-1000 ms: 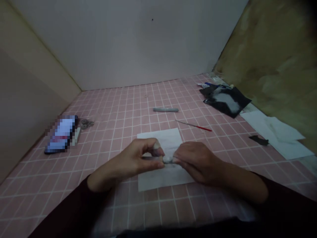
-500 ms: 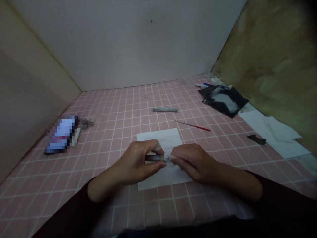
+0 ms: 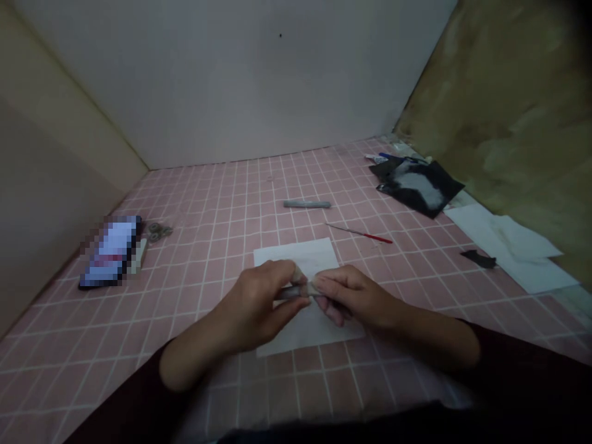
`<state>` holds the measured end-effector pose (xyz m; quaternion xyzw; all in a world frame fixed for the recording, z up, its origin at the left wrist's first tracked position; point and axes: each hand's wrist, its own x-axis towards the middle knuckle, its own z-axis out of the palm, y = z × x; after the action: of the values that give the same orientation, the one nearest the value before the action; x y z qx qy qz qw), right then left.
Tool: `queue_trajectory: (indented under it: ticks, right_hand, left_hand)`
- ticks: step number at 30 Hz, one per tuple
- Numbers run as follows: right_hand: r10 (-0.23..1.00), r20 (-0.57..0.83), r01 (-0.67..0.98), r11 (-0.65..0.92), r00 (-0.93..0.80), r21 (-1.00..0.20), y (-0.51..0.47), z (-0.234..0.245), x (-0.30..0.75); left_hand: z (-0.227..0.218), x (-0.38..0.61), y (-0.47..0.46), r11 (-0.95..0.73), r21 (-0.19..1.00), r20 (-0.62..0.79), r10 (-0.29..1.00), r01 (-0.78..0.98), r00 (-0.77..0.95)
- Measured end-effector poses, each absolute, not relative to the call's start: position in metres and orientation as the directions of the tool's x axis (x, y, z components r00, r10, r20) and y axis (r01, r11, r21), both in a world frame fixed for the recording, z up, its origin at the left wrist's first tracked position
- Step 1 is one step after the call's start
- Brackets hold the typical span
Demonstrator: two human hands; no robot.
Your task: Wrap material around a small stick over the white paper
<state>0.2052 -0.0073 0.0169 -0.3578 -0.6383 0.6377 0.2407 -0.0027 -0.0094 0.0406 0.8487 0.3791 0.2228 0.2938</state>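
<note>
My left hand (image 3: 259, 305) is closed around a short grey rod (image 3: 287, 294), thumb below and fingers above, with the rod lying crosswise. A pale wrapping covers one of its fingertips. Close by on the right, my right hand (image 3: 358, 296) pinches a small pale piece (image 3: 311, 288) against the rod's right end; its kind is too blurred to tell. The right hand's lower fingers curl underneath. Both hands are just above a white sheet of paper (image 3: 296, 339) on the table.
Beyond the paper lie another grey rod (image 3: 306, 204) and a thin red-handled tool (image 3: 365, 234). At left are a phone (image 3: 111, 253) and several small rings (image 3: 157, 232). To the right are a black sheet with white powder (image 3: 416, 188), white papers (image 3: 513, 253) and a dark scrap (image 3: 480, 258).
My right hand has turned, its thumb now on top and its lower fingers showing beneath the rod. My left hand keeps its hold, nearly in place.
</note>
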Motion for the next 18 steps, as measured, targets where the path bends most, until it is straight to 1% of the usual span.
queue_trajectory:
  ticks: [1,2,3,4,5,6,7,8,9,10,12,13,14,15,16,17,18]
  right_hand:
    - [0.745,-0.200,0.126,-0.156,-0.636,-0.980,-0.007,0.015,0.203]
    - [0.731,-0.219,0.119,-0.187,-0.646,-0.975,-0.006,0.014,0.203]
    - [0.733,-0.211,0.137,-0.160,-0.646,-0.978,-0.006,0.014,0.203]
    - [0.748,-0.169,0.170,-0.077,-0.641,-0.982,-0.006,0.015,0.203]
    - [0.765,-0.095,0.209,0.053,-0.637,-0.976,-0.006,0.016,0.205]
    - [0.774,0.004,0.250,0.210,-0.633,-0.945,-0.007,0.017,0.207]
    - [0.764,0.118,0.286,0.374,-0.635,-0.882,-0.007,0.019,0.210]
    - [0.731,0.231,0.314,0.526,-0.642,-0.791,-0.007,0.020,0.214]
    - [0.678,0.330,0.331,0.652,-0.657,-0.682,-0.006,0.021,0.217]
    - [0.617,0.403,0.341,0.746,-0.676,-0.572,-0.005,0.021,0.220]
    - [0.525,0.483,0.360,0.845,-0.701,-0.395,-0.003,0.023,0.225]
    - [0.505,0.497,0.366,0.860,-0.705,-0.354,-0.003,0.023,0.226]
    - [0.506,0.503,0.367,0.860,-0.701,-0.354,-0.003,0.024,0.226]
    - [0.524,0.499,0.357,0.847,-0.690,-0.395,-0.004,0.024,0.224]
    - [0.562,0.475,0.336,0.810,-0.677,-0.480,-0.006,0.024,0.222]
    - [0.621,0.421,0.310,0.738,-0.661,-0.600,-0.008,0.024,0.218]
    - [0.687,0.333,0.280,0.619,-0.646,-0.734,-0.010,0.024,0.215]
  left_hand:
    - [0.040,-0.001,-0.012,-0.603,0.588,0.211,0.757,0.539,0.618]
    - [0.040,0.000,-0.013,-0.645,0.531,0.247,0.738,0.549,0.628]
    - [0.040,0.000,-0.014,-0.664,0.507,0.259,0.725,0.549,0.638]
    - [0.041,-0.001,-0.014,-0.659,0.521,0.248,0.726,0.543,0.642]
    - [0.042,-0.002,-0.012,-0.627,0.568,0.220,0.740,0.534,0.635]
    - [0.044,-0.005,-0.010,-0.574,0.633,0.177,0.761,0.520,0.624]
    - [0.045,-0.008,-0.007,-0.509,0.700,0.126,0.779,0.500,0.615]
    - [0.046,-0.011,-0.004,-0.440,0.764,0.077,0.789,0.472,0.610]
    - [0.047,-0.015,0.000,-0.370,0.822,0.030,0.788,0.434,0.614]
    - [0.047,-0.019,0.004,-0.301,0.869,-0.011,0.780,0.391,0.626]
    - [0.047,-0.024,0.011,-0.167,0.940,-0.072,0.752,0.296,0.655]
    - [0.046,-0.026,0.012,-0.114,0.959,-0.091,0.742,0.259,0.664]
    - [0.046,-0.026,0.013,-0.080,0.968,-0.103,0.737,0.237,0.668]
    - [0.046,-0.025,0.013,-0.074,0.970,-0.104,0.736,0.231,0.669]
    - [0.046,-0.023,0.011,-0.097,0.966,-0.091,0.739,0.239,0.668]
    - [0.047,-0.020,0.008,-0.147,0.953,-0.072,0.742,0.266,0.667]
    - [0.048,-0.017,0.004,-0.216,0.927,-0.047,0.745,0.308,0.665]
